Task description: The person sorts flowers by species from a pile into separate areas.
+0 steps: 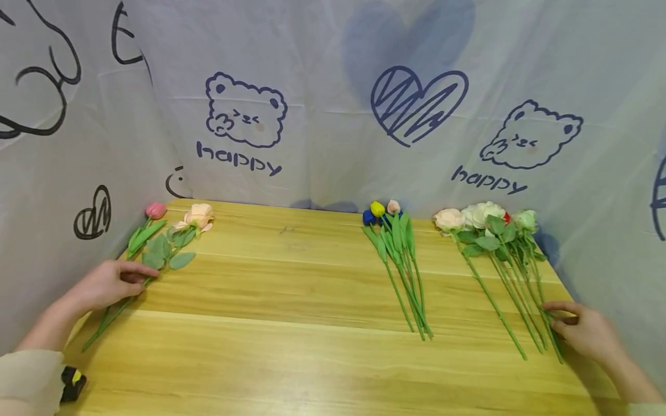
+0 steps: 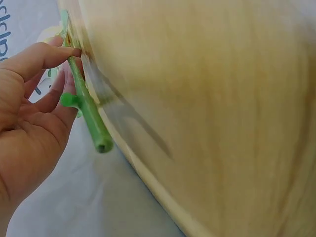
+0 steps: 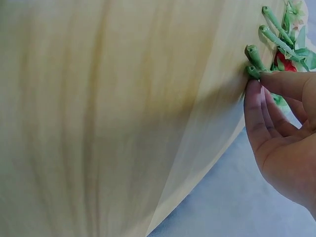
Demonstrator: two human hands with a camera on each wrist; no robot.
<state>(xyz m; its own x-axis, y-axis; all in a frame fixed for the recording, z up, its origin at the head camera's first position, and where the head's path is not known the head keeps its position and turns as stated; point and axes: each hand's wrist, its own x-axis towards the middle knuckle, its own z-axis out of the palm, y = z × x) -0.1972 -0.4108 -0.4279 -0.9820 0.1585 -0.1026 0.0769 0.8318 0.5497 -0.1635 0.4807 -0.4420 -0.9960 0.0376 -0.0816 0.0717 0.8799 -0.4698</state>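
Observation:
At the left side of the table, my left hand (image 1: 111,283) pinches the green stem of a peach rose (image 1: 199,215) between thumb and fingers. The cut end of this stem (image 2: 94,123) points toward the left wrist camera. A pink tulip (image 1: 155,210) lies beside the rose, its stem partly hidden by the hand. On the right, my right hand (image 1: 588,329) pinches the lower part of a rose stem (image 3: 253,72) at the outer side of a bunch of roses (image 1: 484,216). Which bloom that stem carries is hard to tell among the overlapping leaves.
Several tulips (image 1: 398,231), yellow, pink and dark blue, lie together right of the middle of the wooden table (image 1: 260,346). A black and yellow object (image 1: 73,382) sits by the left sleeve. Printed cloth (image 1: 322,115) hangs along the back and sides.

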